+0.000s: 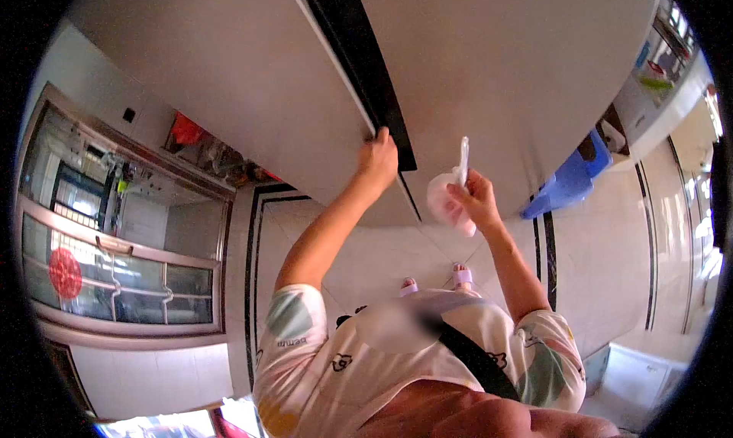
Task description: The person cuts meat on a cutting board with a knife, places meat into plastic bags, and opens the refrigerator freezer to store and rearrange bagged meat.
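My left hand (379, 160) is closed on the edge of a large grey door panel (229, 79), at the lower end of a dark strip (363, 64) between two panels. To the right, my right hand (476, 197) pinches a thin, translucent pinkish plastic bag (450, 204), whose narrow whitish end sticks up above the fingers. The bag hangs in front of the right grey panel (496, 79). Its contents, if any, cannot be made out.
A blue plastic bin (565, 182) stands on the tiled floor at the right. Shelves with items (657, 75) are at the upper right. Glass sliding doors (130, 277) are at the left, with red and dark bags (206, 148) beside the left panel.
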`<state>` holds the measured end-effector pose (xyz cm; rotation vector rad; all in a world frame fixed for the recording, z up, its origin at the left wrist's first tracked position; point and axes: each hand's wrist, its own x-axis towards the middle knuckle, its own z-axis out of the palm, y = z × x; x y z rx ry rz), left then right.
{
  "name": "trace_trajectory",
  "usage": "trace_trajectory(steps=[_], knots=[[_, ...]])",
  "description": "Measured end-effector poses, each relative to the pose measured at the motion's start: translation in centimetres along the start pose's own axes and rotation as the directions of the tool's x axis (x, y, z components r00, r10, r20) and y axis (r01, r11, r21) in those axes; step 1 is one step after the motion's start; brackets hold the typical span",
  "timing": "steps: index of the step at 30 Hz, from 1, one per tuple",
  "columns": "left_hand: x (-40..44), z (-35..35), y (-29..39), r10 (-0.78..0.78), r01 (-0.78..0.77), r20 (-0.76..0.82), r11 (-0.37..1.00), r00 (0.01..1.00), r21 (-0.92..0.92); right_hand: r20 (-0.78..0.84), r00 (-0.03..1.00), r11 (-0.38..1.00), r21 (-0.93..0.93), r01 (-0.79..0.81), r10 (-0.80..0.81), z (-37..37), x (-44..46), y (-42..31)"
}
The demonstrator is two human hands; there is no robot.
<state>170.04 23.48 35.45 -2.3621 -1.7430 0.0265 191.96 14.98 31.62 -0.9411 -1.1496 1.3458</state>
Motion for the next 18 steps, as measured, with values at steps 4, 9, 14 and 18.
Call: trace_trajectory(steps=[4, 9, 14, 18], knots=[[-6.2, -1.1, 0.6, -0.027, 0.002, -0.195, 0.992, 0.981, -0.127, 0.164, 0.975, 0.988, 0.009, -0.153, 0.15, -0.6, 3.3, -1.7], [-16.7, -2.5, 0.6, -0.347, 0.292, -0.233, 0.925, 0.908, -0.241, 0.417, 0.886, 0.98, -0.091, -0.179, 0.201, 2.3, 7.2, -0.9], [-25.2, -2.4, -1.9, -0.587, 0.484, -0.409, 0.809, 0.699, -0.334, 0.541, 0.8, 0.966, -0.136, -0.222, 0.26, 7.0, 9.4, 0.9], [-28.6, -2.1, -5.2, -0.668, 0.53, -0.427, 0.744, 0.61, -0.406, 0.584, 0.738, 0.912, -0.01, -0.41, 0.338, 10.9, 12.1, 0.9]])
